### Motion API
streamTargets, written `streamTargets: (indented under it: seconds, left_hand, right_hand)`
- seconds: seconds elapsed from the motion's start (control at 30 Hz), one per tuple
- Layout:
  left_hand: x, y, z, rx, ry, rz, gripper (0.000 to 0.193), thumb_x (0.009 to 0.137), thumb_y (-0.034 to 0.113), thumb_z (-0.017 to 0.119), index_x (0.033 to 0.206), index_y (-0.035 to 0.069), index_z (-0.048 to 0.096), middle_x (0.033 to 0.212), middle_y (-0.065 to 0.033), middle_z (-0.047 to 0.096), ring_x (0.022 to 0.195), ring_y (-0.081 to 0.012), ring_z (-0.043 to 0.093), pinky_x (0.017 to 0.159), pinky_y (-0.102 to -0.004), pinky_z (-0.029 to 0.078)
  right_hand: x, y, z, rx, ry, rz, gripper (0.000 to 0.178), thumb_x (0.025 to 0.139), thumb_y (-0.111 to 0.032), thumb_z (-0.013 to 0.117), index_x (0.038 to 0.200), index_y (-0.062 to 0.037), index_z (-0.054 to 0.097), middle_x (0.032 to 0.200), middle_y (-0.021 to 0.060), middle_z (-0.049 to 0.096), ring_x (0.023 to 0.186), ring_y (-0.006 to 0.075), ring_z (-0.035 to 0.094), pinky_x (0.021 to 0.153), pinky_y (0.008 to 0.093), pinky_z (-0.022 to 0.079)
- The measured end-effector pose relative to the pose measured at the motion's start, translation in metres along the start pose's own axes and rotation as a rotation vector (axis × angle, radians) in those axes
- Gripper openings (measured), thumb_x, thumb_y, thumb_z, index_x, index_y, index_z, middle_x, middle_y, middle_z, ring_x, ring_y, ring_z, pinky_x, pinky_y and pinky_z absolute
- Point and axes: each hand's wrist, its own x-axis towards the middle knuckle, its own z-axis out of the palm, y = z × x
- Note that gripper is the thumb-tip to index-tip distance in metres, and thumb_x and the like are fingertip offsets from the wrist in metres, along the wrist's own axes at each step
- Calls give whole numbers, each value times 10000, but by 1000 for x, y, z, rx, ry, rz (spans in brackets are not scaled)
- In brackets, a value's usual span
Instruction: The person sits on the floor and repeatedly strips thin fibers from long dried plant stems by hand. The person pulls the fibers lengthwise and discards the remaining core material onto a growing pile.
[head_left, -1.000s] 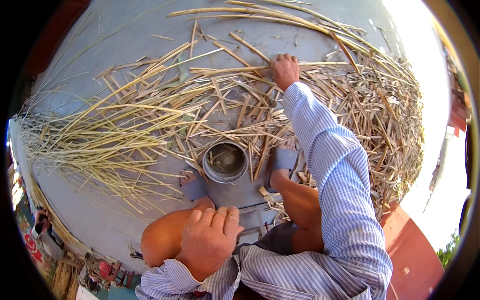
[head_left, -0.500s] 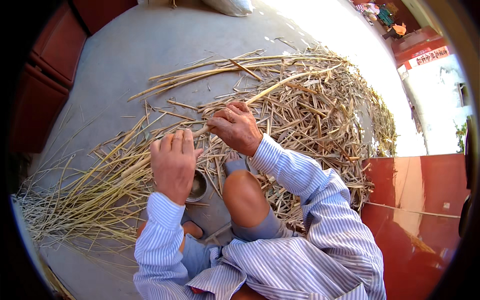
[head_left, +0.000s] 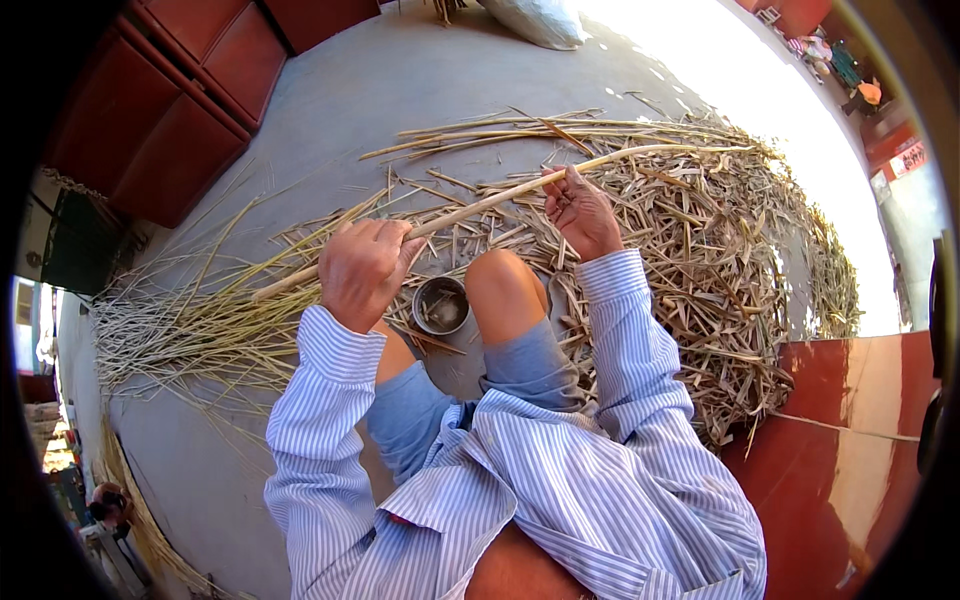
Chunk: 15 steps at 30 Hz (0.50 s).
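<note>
In the head view, the left hand (head_left: 363,272), left of the metal bowl (head_left: 456,325), is clenched around a long pale stalk (head_left: 490,202) that slants across beyond the bowl. The right hand (head_left: 583,215), beyond the bowl to its right, touches the stalk with curled fingers; whether it grips, I cannot tell. Dry leaf strips (head_left: 690,270) heap right of the bowl.

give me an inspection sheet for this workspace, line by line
Surface: grey floor, partly littered
Job's things: long pale stalk, reaching past both hands
Clutter: brown pile of dry pieces at right, thin stalks at left, round bowl near centre
Hands: left hand closed around the stalk; right hand at it, grip unclear
Cables: pale line across the red panel, cord or seam unclear
Surroundings: red furniture upper left, pale sack at top
</note>
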Motion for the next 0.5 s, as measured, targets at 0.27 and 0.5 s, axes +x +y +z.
streamTargets:
  seconds: [0.27,0.5]
  left_hand:
    - [-8,8,4,-219,-101,-386,206,751,261,767,809,69,719,686,-102,669,610,-256,638,564,-376,471]
    - [-16,-16,37,-774,-163,-689,183,791,162,760,880,7,717,718,-65,694,620,-112,626,570,-277,495]
  right_hand:
    - [-22,31,29,-70,-103,53,154,960,-117,570,1083,-25,553,1012,111,670,855,157,658,696,256,565]
    - [-13,26,24,-90,-182,-44,170,958,-86,555,1110,-13,533,1024,139,661,898,184,658,776,285,570]
